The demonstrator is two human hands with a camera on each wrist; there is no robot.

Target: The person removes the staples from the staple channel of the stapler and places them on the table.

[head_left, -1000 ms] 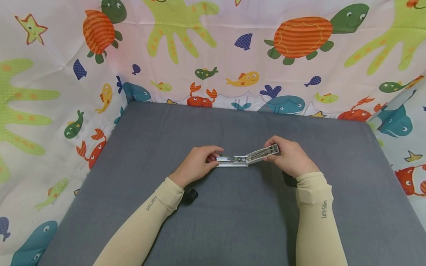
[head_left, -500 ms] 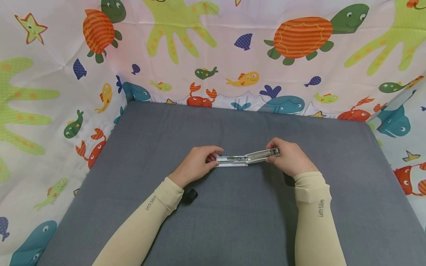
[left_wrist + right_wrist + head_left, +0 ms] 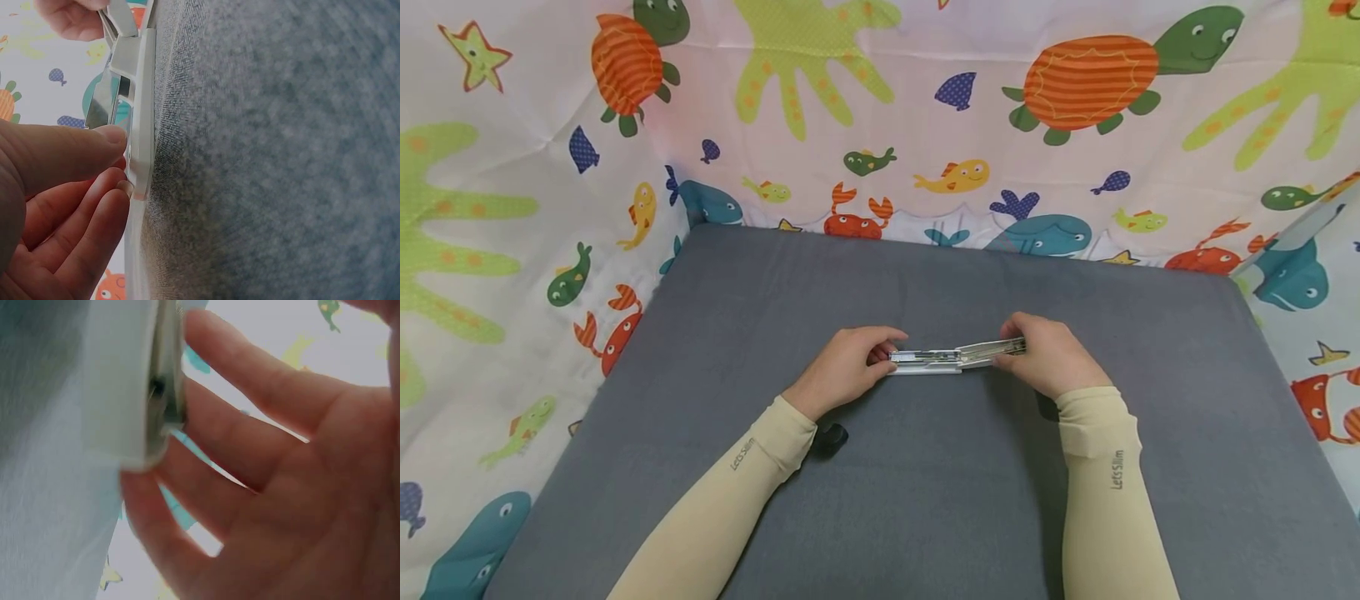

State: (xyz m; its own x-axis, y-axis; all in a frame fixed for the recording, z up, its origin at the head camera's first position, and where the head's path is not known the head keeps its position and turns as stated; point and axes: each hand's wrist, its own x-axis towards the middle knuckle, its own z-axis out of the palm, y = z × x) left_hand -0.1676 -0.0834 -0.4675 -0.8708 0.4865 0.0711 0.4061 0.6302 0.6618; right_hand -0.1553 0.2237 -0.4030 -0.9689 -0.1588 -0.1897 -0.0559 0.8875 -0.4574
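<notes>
A white stapler (image 3: 923,369) lies folded wide apart on the grey tabletop, its metal staple channel showing on top. My left hand (image 3: 850,367) pinches the left end of the base, thumb on the near side; in the left wrist view its thumb and fingertips meet at the rail above the white base (image 3: 145,119). My right hand (image 3: 1052,358) grips the far end of the stapler's upper arm (image 3: 981,353), which tilts up slightly to the right from the hinge. In the right wrist view the fingers reach around the end of this white arm (image 3: 115,381), slightly blurred.
The grey cloth-covered table (image 3: 895,500) runs back to a white curtain (image 3: 910,92) printed with sea animals, which also hangs at both sides. A black wrist device (image 3: 831,440) sits under the left wrist, another (image 3: 1047,407) below the right hand.
My right hand has swung the stapler's upper arm down from a steeper tilt to nearly level with the base. The left hand keeps its hold on the base.
</notes>
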